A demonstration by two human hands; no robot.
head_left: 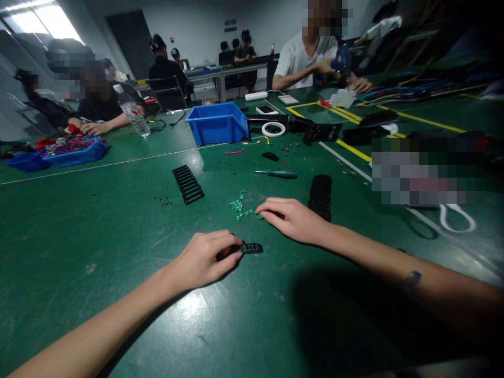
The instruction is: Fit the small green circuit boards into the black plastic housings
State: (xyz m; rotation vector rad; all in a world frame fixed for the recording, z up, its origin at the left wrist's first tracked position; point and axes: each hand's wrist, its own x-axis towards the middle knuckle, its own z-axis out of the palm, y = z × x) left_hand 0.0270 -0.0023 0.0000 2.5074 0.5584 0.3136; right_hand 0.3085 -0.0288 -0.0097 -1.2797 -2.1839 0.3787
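The fingers of my left hand (207, 257) pinch one end of a small black oblong plastic part (253, 248) at the green bench (98, 236). My right hand (297, 220) has its fingers bunched at the edge of a scatter of tiny green pieces (236, 206); I cannot tell whether they grip one. Beyond lie a black slatted plastic rack (188, 185), a dark-green-handled screwdriver (281, 174) and, farther off, a blue plastic bin (216, 126)

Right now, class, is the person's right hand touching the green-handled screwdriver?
Apart. The head view shows it: a strip of bare green tabletop separates the right hand from the green-handled screwdriver lying beyond it.
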